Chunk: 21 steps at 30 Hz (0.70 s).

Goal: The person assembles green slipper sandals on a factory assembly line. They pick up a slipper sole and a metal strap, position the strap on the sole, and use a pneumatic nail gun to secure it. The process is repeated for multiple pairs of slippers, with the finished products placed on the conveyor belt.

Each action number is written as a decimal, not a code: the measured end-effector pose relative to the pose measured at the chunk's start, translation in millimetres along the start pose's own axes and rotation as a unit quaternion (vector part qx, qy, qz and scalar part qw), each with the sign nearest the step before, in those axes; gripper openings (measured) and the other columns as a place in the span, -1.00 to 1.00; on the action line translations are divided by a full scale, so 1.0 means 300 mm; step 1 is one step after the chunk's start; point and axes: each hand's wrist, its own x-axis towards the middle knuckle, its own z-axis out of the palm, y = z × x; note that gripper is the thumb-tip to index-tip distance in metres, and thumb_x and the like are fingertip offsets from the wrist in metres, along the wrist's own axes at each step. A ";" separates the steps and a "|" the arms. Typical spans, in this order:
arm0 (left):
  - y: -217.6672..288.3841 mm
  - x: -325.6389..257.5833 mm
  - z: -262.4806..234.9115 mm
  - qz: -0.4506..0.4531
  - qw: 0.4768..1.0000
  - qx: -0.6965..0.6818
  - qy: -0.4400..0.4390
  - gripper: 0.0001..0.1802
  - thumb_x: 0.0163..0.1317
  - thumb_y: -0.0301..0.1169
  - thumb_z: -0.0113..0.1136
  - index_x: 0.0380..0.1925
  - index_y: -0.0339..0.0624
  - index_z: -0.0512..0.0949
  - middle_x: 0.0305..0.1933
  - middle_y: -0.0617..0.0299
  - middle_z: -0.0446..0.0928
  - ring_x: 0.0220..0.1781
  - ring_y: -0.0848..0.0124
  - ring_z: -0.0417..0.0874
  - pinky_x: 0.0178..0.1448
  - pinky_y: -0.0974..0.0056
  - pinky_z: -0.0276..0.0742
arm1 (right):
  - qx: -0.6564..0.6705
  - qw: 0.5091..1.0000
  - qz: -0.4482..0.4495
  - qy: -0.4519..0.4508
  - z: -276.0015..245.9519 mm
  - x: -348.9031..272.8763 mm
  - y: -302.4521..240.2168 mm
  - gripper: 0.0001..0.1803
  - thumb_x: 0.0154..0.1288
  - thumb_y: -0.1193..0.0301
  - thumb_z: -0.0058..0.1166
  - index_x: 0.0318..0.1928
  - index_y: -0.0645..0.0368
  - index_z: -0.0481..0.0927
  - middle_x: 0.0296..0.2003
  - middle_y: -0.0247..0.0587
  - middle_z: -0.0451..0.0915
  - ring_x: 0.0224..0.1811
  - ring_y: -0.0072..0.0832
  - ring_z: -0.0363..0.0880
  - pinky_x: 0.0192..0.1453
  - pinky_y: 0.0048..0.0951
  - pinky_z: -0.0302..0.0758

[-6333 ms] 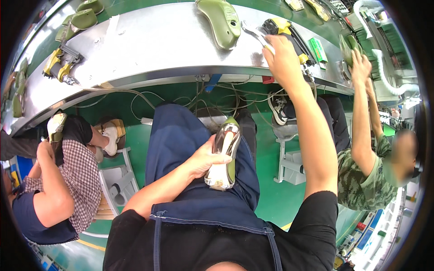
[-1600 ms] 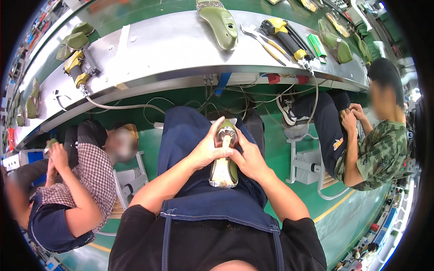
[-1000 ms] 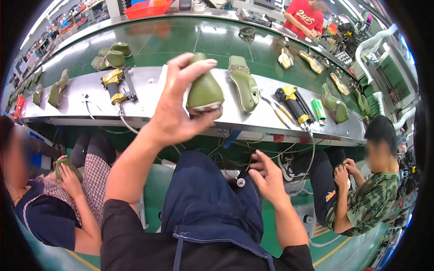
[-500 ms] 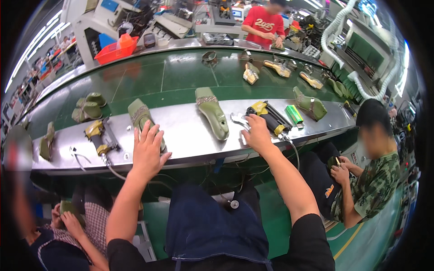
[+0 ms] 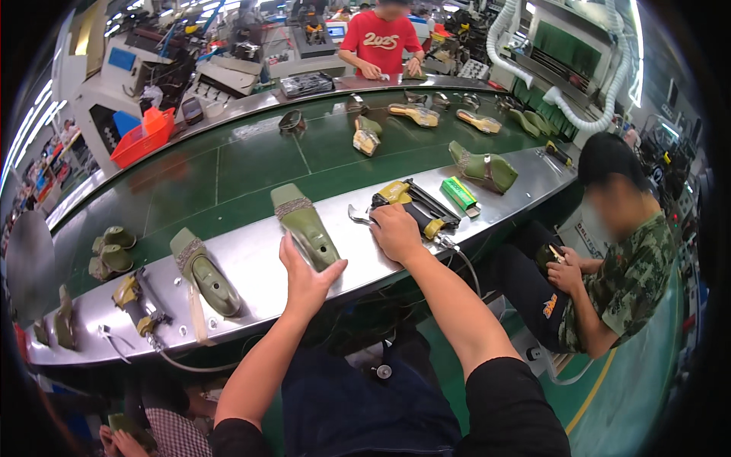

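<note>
My left hand [image 5: 308,286] is open at the near end of an olive-green shoe last [image 5: 308,228] with a braided strap round it. The thumb is on the last's right and the fingers on its left; whether they touch it I cannot tell. My right hand [image 5: 397,234] is closed, palm down, over a pair of metal pincers [image 5: 358,215], whose jaws stick out past the fingertips while the handles are hidden. Just beyond that hand lies a yellow-and-black air stapler [image 5: 417,207] with a hose. A green-and-white box [image 5: 460,195] sits to its right.
Another strapped last [image 5: 205,274], a second air stapler [image 5: 138,301] and other pincers [image 5: 113,335] are on the metal ledge [image 5: 255,255] at left. A strapped last [image 5: 485,167] lies at right. Beyond runs a green conveyor belt [image 5: 251,164] with shoe parts. Co-workers sit on both sides.
The view has shifted. My left hand has moved right, from the left-hand last to the near end of the middle one. My right hand has closed over the pincers.
</note>
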 end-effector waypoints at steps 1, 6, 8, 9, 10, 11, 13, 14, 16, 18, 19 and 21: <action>-0.001 0.029 0.037 -0.007 1.000 -0.022 0.010 0.28 0.13 -0.21 0.55 0.60 -0.44 -0.16 0.56 -0.33 -0.01 0.60 -0.16 0.15 0.66 -0.04 0.15 | 0.001 1.000 0.003 0.030 0.004 0.005 0.008 -0.78 0.24 0.38 0.35 -0.11 0.14 0.73 -0.10 -0.24 0.71 0.07 -0.16 0.61 0.13 -0.15 0.60; 0.009 0.085 0.154 0.000 0.996 -0.082 0.019 0.13 0.12 -0.44 0.38 0.58 -0.43 -0.11 0.54 -0.33 0.05 0.58 -0.20 0.18 0.66 -0.02 0.15 | -0.019 0.999 0.039 0.023 0.006 0.024 0.021 -0.78 0.25 0.41 0.35 -0.10 0.16 0.72 -0.11 -0.15 0.69 0.04 -0.12 0.62 0.13 -0.13 0.60; 0.022 0.090 0.195 -0.028 0.989 -0.143 -0.016 0.11 0.12 -0.45 0.36 0.59 -0.40 -0.09 0.53 -0.32 0.07 0.57 -0.20 0.22 0.64 -0.02 0.19 | -0.022 0.998 0.048 0.016 0.009 0.021 0.018 -0.77 0.25 0.40 0.35 -0.10 0.16 0.72 -0.11 -0.14 0.69 0.03 -0.12 0.62 0.12 -0.12 0.60; 0.038 0.090 0.207 -0.043 0.984 -0.171 -0.028 0.10 0.11 -0.46 0.35 0.59 -0.39 -0.08 0.52 -0.31 0.09 0.56 -0.20 0.24 0.63 -0.02 0.22 | -0.012 0.999 0.048 0.015 0.009 0.025 0.008 -0.78 0.26 0.41 0.32 -0.10 0.17 0.71 -0.12 -0.12 0.69 0.02 -0.10 0.62 0.11 -0.09 0.59; 0.074 0.082 0.221 -0.030 0.987 -0.157 -0.030 0.11 0.11 -0.45 0.36 0.59 -0.38 -0.08 0.51 -0.32 0.08 0.53 -0.22 0.26 0.60 -0.02 0.26 | -0.018 0.999 0.042 0.026 0.022 0.026 0.014 -0.81 0.27 0.42 0.28 -0.12 0.16 0.70 -0.13 -0.13 0.68 0.01 -0.10 0.62 0.09 -0.10 0.59; 0.078 0.081 0.252 -0.004 0.991 -0.129 -0.025 0.12 0.11 -0.44 0.38 0.58 -0.40 -0.10 0.51 -0.34 0.07 0.53 -0.23 0.24 0.62 -0.03 0.23 | -0.023 0.998 0.035 0.037 0.036 0.024 0.029 -0.84 0.27 0.43 0.24 -0.15 0.15 0.70 -0.15 -0.14 0.67 0.00 -0.10 0.61 0.07 -0.10 0.58; 0.083 0.081 0.286 0.011 0.994 -0.103 -0.020 0.16 0.10 -0.41 0.41 0.57 -0.43 -0.14 0.50 -0.40 0.05 0.54 -0.27 0.19 0.65 -0.07 0.15 | -0.029 0.998 0.031 0.041 0.048 0.030 0.028 -0.87 0.28 0.45 0.16 -0.18 0.15 0.67 -0.17 -0.13 0.66 -0.03 -0.09 0.61 0.02 -0.08 0.56; 0.084 0.083 0.294 0.001 0.994 -0.105 -0.022 0.18 0.09 -0.39 0.43 0.56 -0.45 -0.16 0.49 -0.43 0.04 0.54 -0.29 0.16 0.67 -0.09 0.10 | -0.026 0.998 0.032 0.041 0.047 0.035 0.022 -0.88 0.28 0.46 0.16 -0.19 0.16 0.65 -0.17 -0.11 0.66 -0.03 -0.07 0.61 0.03 -0.06 0.56; 0.087 0.105 0.301 -0.021 0.991 -0.127 -0.029 0.13 0.15 -0.28 0.42 0.54 -0.46 -0.10 0.51 -0.42 0.03 0.56 -0.26 0.12 0.68 -0.11 0.05 | -0.026 0.998 0.027 0.045 0.042 0.034 0.026 -0.89 0.28 0.46 0.16 -0.20 0.17 0.63 -0.17 -0.10 0.65 -0.04 -0.05 0.61 0.03 -0.05 0.56; 0.052 0.204 0.289 -0.050 0.986 -0.157 -0.008 -0.04 0.26 -0.21 0.36 0.51 -0.41 0.09 0.52 -0.36 0.08 0.56 -0.23 0.14 0.67 -0.10 0.08 | -0.025 0.998 0.023 0.048 0.029 0.036 0.019 -0.90 0.27 0.47 0.18 -0.21 0.18 0.61 -0.17 -0.09 0.65 -0.04 -0.03 0.60 0.03 -0.04 0.56; 0.059 0.278 0.284 -0.063 0.985 -0.157 0.020 -0.21 0.35 -0.15 0.30 0.43 -0.37 0.27 0.52 -0.31 0.13 0.56 -0.17 0.17 0.65 -0.07 0.12 | -0.043 0.998 0.041 0.019 0.030 0.030 0.034 -0.84 0.26 0.47 0.21 -0.15 0.19 0.63 -0.10 -0.10 0.66 0.00 -0.04 0.60 0.07 -0.05 0.55; 0.044 0.465 0.257 -0.136 0.959 -0.243 0.049 -0.27 0.39 -0.12 0.28 0.41 -0.34 0.33 0.52 -0.28 0.16 0.55 -0.14 0.21 0.64 -0.04 0.15 | -0.041 0.998 0.038 0.017 0.028 0.032 0.031 -0.79 0.26 0.46 0.22 -0.09 0.19 0.64 -0.04 -0.10 0.66 0.03 -0.05 0.59 0.10 -0.06 0.54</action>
